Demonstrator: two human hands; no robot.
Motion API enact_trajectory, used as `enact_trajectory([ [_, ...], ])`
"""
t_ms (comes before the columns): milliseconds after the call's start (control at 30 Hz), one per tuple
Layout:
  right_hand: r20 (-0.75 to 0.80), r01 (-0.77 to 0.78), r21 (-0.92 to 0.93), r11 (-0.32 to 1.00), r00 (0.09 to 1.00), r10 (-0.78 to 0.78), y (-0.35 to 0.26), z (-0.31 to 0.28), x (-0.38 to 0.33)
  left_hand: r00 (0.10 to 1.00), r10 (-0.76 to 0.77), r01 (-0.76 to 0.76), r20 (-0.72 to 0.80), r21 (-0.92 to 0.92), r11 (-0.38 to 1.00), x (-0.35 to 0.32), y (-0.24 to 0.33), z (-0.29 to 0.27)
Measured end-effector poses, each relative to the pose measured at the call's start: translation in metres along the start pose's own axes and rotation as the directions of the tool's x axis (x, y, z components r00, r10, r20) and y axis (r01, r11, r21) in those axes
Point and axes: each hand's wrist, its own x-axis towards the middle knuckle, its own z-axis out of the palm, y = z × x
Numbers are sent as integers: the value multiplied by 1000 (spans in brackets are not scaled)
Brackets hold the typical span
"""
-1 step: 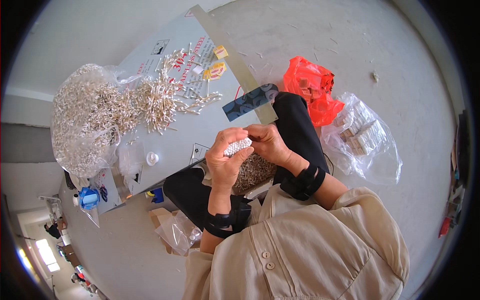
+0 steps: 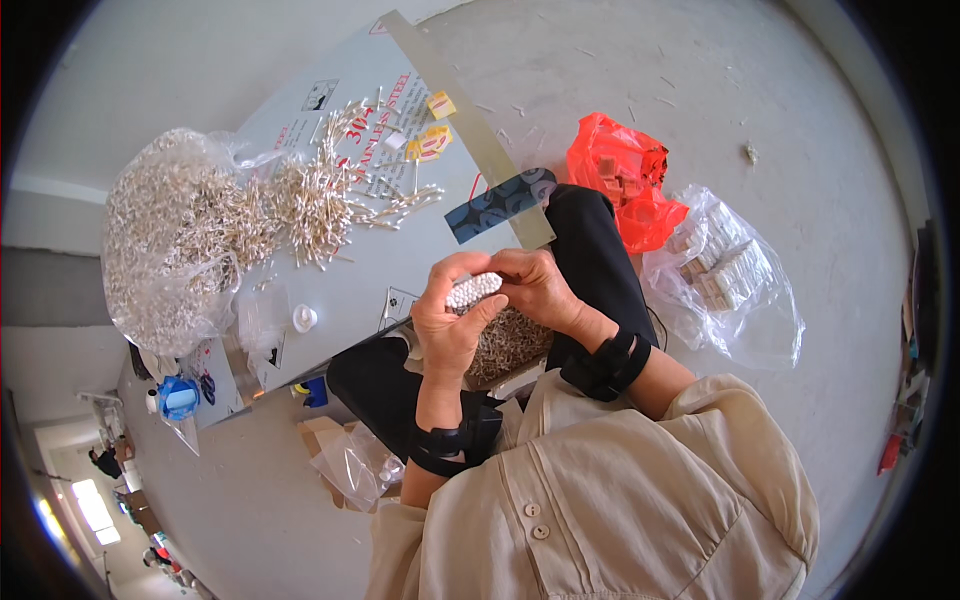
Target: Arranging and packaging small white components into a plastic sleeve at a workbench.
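Just off the near edge of the table (image 2: 345,285), the left hand (image 2: 446,325) grips the swab bundle (image 2: 474,291) around its sides while the right hand (image 2: 541,287) pinches at its right end, apparently to keep the packed white heads together.

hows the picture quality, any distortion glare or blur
Head view: dark corners, with lines bowing near the rim; head view: the window at lower left is blown out; head view: the white-tipped bundle in the left hand shows no obvious blur.
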Motion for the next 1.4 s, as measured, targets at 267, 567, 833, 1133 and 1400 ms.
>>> enact_trajectory([
  [267, -300, -343, 480, 808, 801, 518, 13, -65, 8, 909, -385, 363, -157, -156, 919, -15, -49, -45],
  [567, -377, -368, 736, 568, 474, 796, 67, -204, 37, 805, -590, 574, -63, -171, 801, -17, -92, -51],
  [833, -383, -417, 363, 833, 748, 542, 33, -106, 36, 766, -196, 424, -613, 252, 870, -20, -126, -176],
  [1133, -20, -597, 193, 778, 791, 612, 49, -38, 21, 559, 136, 659, -818, 538, 525, -27, -125, -298],
  [1400, -22, -641, 120, 758, 762, 647, 48, -22, 25, 797, 108, 575, -594, 801, 163, -27, -146, -299],
])
